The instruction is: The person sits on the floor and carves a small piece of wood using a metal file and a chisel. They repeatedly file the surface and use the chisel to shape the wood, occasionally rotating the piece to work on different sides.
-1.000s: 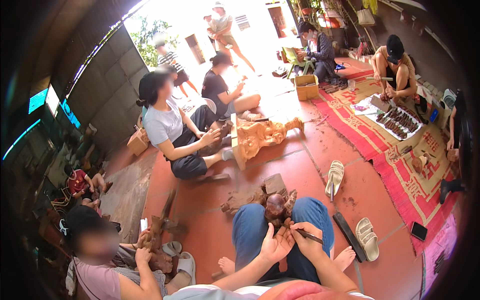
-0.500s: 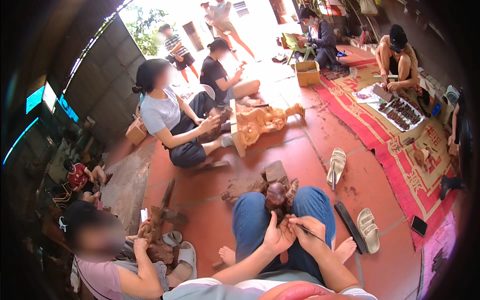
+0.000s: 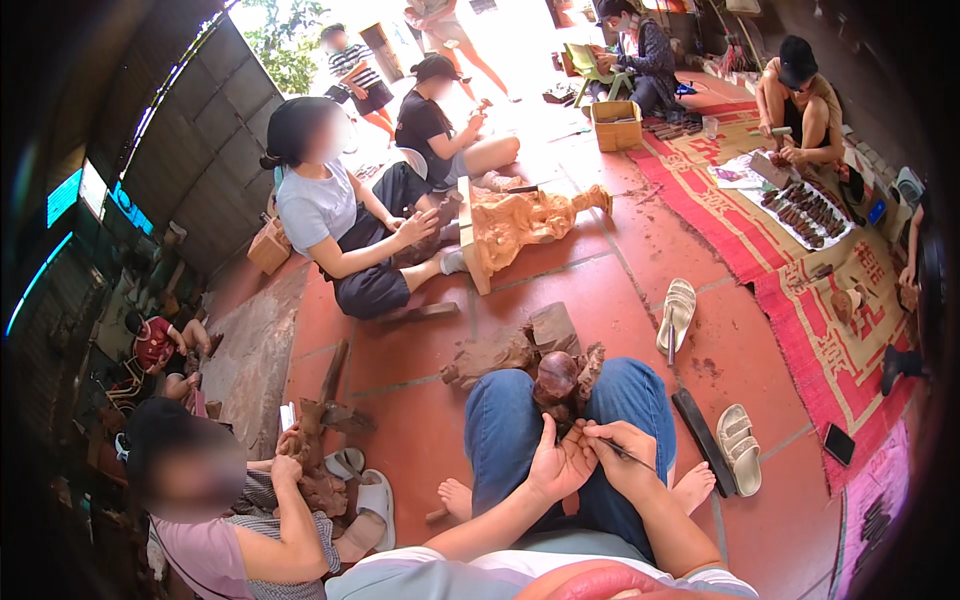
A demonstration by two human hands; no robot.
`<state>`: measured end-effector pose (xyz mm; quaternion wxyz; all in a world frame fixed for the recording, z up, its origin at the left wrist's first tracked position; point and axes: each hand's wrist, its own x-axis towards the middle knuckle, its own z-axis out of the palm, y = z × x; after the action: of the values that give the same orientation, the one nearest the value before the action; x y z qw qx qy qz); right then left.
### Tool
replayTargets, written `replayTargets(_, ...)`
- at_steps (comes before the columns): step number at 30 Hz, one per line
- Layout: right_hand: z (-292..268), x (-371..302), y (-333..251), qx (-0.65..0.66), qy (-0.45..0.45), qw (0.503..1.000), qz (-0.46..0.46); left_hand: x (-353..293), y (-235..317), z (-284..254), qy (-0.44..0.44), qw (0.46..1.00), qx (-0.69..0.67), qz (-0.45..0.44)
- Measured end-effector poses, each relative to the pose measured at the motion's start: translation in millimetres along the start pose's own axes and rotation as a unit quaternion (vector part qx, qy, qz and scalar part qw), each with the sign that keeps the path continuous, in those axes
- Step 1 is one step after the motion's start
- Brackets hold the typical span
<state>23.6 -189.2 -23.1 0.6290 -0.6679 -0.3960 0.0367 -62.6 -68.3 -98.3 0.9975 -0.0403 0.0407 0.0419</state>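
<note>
Between my jeans-clad knees stands a dark reddish-brown wood carving (image 3: pixel 557 378) with a smooth rounded top. My left hand (image 3: pixel 560 466) lies palm up just in front of it, thumb raised and fingers stretched toward the other hand; nothing shows in it. My right hand (image 3: pixel 628 458) pinches a slim dark carving tool (image 3: pixel 630 456), whose shaft slants down to the right. The fingertips of both hands nearly meet close below the carving. The tool's tip is too small to make out.
Rough wood blocks (image 3: pixel 500 357) lie beyond my knees. A large carved wooden figure (image 3: pixel 530 228) rests on its side. Sandals (image 3: pixel 738 450) and a dark bar (image 3: pixel 700 440) are on my right, near a red mat (image 3: pixel 800 340). A co-worker (image 3: pixel 230 500) sits close on my left.
The view has shifted slightly. My left fingers have opened out more, and my right hand with the tool has moved a little away from the left palm.
</note>
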Motion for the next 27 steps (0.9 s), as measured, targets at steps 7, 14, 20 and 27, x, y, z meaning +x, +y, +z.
replayTargets(7,4.2,6.5,7.0,0.006,0.042,0.999,0.033,2.1,-2.1,25.7,0.02,1.0,0.011,0.006)
replayTargets(14,2.3,2.5,-1.1,0.013,0.01,1.0,0.002,2.7,2.2,5.4,-0.012,1.0,0.001,0.004)
replayTargets(20,8.5,8.9,8.6,0.003,0.021,1.0,0.011,3.9,-0.8,28.6,0.07,0.997,-0.001,0.025)
replayTargets(27,1.9,3.8,-6.0,0.005,0.003,1.0,-0.025,4.9,-2.1,15.9,0.028,0.999,0.029,0.026)
